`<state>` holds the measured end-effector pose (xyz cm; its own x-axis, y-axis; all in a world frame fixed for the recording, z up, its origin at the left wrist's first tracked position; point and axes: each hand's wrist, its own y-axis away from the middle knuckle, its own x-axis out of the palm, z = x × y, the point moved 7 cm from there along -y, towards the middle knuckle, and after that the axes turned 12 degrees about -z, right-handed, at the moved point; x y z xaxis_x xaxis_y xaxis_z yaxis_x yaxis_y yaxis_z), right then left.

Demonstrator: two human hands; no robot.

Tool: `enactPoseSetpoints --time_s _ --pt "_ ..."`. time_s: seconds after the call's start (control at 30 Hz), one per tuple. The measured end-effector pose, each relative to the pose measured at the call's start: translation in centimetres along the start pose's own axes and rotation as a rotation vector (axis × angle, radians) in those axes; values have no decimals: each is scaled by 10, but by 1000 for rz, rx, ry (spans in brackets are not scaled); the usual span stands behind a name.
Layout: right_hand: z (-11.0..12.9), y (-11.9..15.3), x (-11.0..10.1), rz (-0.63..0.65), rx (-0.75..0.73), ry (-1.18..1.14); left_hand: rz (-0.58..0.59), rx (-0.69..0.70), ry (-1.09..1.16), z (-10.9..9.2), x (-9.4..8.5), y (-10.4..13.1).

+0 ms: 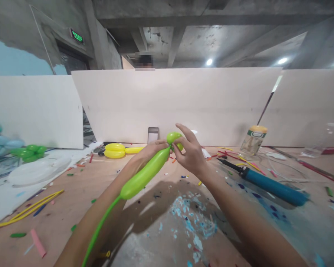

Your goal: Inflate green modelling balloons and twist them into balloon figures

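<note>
A white board [178,105] stands behind the table [153,230]. My left hand [153,150] curls round the green balloon [146,176]. My right hand [190,152] pinches its twist, one finger up. The blue pump [275,185] lies right of my hands, the yellow balloon [115,151] left.

Lime-green balloon [146,175] (plain, no pattern), blue pump [274,186], yellow balloons [115,151].

To the right of the hands, a capped bottle [253,141] stands near the panel [180,105], beyond a blue pump [275,186].
</note>
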<state>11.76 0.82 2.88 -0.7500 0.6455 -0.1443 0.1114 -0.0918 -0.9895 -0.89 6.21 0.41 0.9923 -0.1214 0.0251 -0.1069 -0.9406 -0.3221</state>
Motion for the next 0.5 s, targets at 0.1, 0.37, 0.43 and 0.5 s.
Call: enactPoseSetpoints --time_s 0.1,0.37,0.43,0.5 --pt "-2 -1 -3 -41 27 31 158 -130 51 6 10 3" --pt "2 -8 -4 -44 268 -73 241 -77 346 18 9 -8" --pt "2 -9 -4 -36 285 -104 274 -79 336 19 11 -9" --pt "3 -9 -4 -37 262 -90 285 -96 306 18 13 -8"
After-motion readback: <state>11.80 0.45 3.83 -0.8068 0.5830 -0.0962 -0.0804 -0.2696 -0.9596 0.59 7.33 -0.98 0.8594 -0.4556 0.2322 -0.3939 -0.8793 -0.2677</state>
